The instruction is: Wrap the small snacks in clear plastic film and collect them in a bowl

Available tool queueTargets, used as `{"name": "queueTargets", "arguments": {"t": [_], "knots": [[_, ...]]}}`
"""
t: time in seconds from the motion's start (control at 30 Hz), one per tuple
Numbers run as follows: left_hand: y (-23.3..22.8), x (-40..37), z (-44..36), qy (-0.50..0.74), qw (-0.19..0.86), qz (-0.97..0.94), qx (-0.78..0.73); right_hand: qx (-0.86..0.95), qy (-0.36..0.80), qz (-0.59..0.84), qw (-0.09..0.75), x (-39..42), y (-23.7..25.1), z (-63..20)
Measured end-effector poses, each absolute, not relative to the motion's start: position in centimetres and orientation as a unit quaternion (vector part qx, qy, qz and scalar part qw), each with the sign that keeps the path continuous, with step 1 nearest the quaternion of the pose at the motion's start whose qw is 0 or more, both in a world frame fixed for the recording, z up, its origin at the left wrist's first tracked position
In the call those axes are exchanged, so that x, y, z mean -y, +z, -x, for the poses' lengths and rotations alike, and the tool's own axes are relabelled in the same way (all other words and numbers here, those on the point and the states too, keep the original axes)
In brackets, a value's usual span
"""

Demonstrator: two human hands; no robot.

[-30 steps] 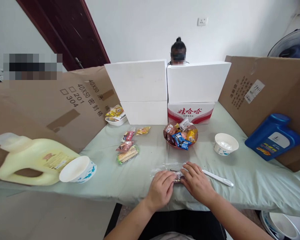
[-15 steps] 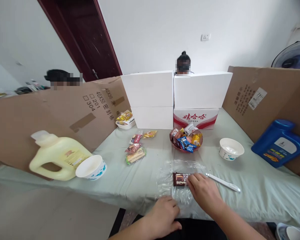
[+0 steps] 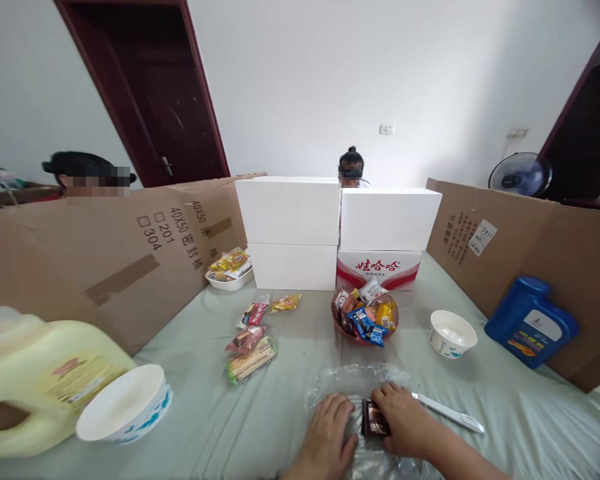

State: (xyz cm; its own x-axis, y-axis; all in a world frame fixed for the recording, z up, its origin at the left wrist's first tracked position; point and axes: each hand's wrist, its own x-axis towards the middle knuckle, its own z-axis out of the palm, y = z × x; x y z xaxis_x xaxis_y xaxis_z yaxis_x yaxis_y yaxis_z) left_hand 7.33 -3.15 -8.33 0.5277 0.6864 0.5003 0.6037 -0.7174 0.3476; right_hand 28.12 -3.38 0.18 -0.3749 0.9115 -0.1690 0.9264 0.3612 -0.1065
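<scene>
Brown packet lies on the clear plastic sheet at the near side of the bench, between my two hands. From my remote seat, I see the right grip pinching its right end, apparently fingers above and thumb below; the left grip is spread over the plastic, holding nothing. To work well, I judge, I should flatten the crinkled film with the left, square the packet on it, press lightly so nothing crushes, and avoid nudging the white utensil.
</scene>
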Motion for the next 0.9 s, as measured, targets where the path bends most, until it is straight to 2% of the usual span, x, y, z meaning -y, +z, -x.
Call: {"name": "queueTargets", "arguments": {"t": [0.1, 0.23, 0.3, 0.37, 0.43, 0.63, 0.9], "knots": [[-9.6, 2.6, -7.2, 0.3, -0.01, -0.89, -0.342, -0.829, -0.164, -0.534, -0.005, 3.7, 2.6, -30.5], [-10.6, 1.5, -7.4, 0.301, -0.072, -0.903, -0.297, -0.799, -0.286, -0.508, -0.148, 1.9, 8.0, -33.9], [-10.8, 1.2, -7.3, 0.305, -0.095, -0.903, -0.288, -0.761, -0.299, -0.53, -0.224, -0.7, 10.2, -34.9], [-10.8, 1.0, -7.3, 0.31, -0.115, -0.898, -0.289, -0.711, -0.283, -0.589, -0.262, -4.3, 11.3, -35.0], [-10.7, 1.0, -7.2, 0.314, -0.134, -0.894, -0.289, -0.669, -0.254, -0.649, -0.257, -8.3, 11.4, -34.2], [-10.9, 0.8, -7.3, 0.323, -0.147, -0.89, -0.288, -0.668, -0.193, -0.687, -0.212, -17.1, 9.8, -29.9], [-12.1, -0.2, -6.9, 0.297, -0.169, -0.899, -0.274, -0.711, -0.114, -0.663, -0.203, -19.4, 8.5, -26.5]]}}
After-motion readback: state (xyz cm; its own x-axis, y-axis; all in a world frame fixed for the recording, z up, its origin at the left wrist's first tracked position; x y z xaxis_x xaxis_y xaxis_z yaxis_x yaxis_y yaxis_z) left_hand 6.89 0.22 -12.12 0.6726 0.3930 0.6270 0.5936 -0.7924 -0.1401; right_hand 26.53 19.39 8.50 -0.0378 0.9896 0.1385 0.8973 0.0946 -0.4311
